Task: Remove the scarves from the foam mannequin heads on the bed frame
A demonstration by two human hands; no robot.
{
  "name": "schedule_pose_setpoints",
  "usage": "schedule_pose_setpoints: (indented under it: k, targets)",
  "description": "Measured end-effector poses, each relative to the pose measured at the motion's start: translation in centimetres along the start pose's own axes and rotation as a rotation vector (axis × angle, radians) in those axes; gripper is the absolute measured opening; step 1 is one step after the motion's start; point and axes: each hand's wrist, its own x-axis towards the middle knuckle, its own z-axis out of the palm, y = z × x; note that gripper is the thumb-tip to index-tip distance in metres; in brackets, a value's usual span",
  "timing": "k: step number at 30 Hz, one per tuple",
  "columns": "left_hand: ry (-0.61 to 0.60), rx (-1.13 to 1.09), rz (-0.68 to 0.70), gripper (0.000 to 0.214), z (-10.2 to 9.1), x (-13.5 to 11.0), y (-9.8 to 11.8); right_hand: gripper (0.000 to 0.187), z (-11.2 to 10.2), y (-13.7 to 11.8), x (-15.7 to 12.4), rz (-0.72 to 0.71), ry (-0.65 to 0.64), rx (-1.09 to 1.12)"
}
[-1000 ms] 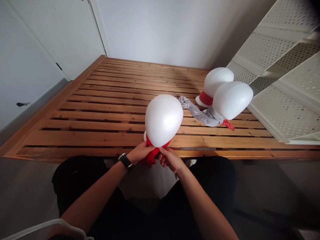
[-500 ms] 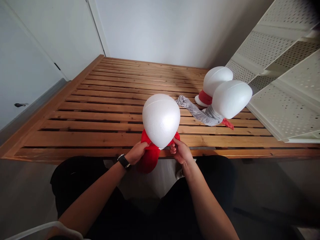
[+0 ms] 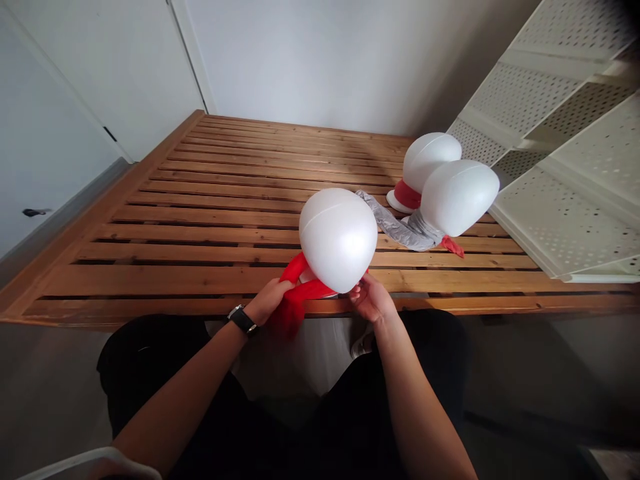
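Note:
A white foam mannequin head (image 3: 339, 239) stands at the near edge of a slatted wooden platform (image 3: 210, 200). A red scarf (image 3: 296, 288) loops around its neck. My left hand (image 3: 270, 300), with a black watch on the wrist, grips the scarf's bunched end at the left of the neck. My right hand (image 3: 370, 298) pinches the scarf's other end just under the head's right side. Part of the scarf is hidden behind the head.
Two more foam heads (image 3: 457, 197) (image 3: 430, 157) stand at the right of the platform, one with a red band at its base. A grey scarf (image 3: 395, 227) trails from the nearer one. White perforated shelving (image 3: 560, 167) rises on the right. A white wall and door lie behind.
The scarf has been pulled out into a loop around the neck. The head has shifted a little to the right, and my right hand has moved up under it.

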Motion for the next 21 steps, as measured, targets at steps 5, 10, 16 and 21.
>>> schedule_pose_setpoints:
  k: [5,10,16,21]
  targets:
    - [-0.061,0.054,-0.061,0.029,1.9,-0.8,0.1,0.029,-0.2,3.7,-4.3,0.137,0.065,0.064]
    - [-0.11,0.092,-0.068,0.034,2.8,-1.6,-0.7,0.054,2.7,8.4,-7.9,0.299,-0.097,-0.094]
    - [-0.135,0.195,-0.068,0.031,2.5,-1.4,-1.8,0.058,6.4,10.6,-6.1,0.213,-0.005,-0.11]
    - [-0.003,0.043,-0.015,0.031,1.5,-1.1,-2.0,0.037,4.4,9.1,-5.7,0.045,0.156,0.114]
